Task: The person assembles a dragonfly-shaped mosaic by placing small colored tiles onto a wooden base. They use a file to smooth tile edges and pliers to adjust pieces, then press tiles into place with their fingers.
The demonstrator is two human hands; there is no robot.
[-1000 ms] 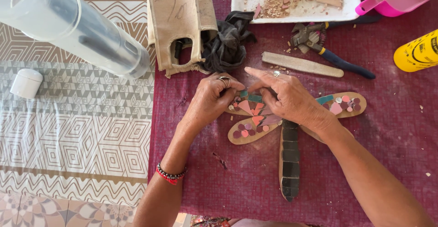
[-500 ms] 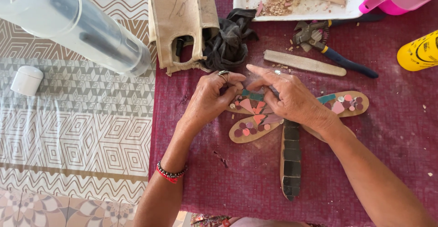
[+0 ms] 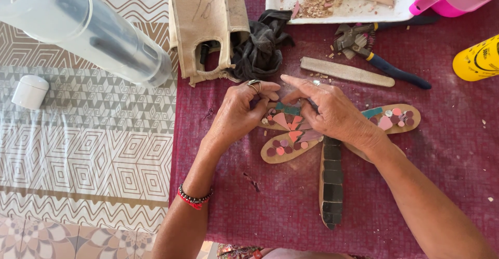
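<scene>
Two hands, the left hand (image 3: pixel 240 114) and right hand (image 3: pixel 328 114), are being pressed together, fingers pinching small tiles on the flat wooden dragonfly-shaped mosaic plaque (image 3: pixel 330 181), lying mid-bench; likely stiff, light, best gripped at its 6 o'clock tail.

Change record, one second to now:

- Left hand (image 3: pixel 241 114): shifted very slightly; fingertips drawn a touch closer over the upper left wing of the wooden dragonfly (image 3: pixel 332 150), thumb now tucked against the teal piece (image 3: pixel 287 108) near the wing root.
- Right hand (image 3: pixel 332 112): index finger lowered a little towards the left hand's fingertips; gap between the two hands narrowed, tips now touching or nearly so, exact contact not discernible.
- Pink tiles (image 3: pixel 291 126) on the left wing: somewhat more exposed below the fingers than a second ago.
- View: nudged marginally, whole scene sitting a shade differently in frame.
</scene>
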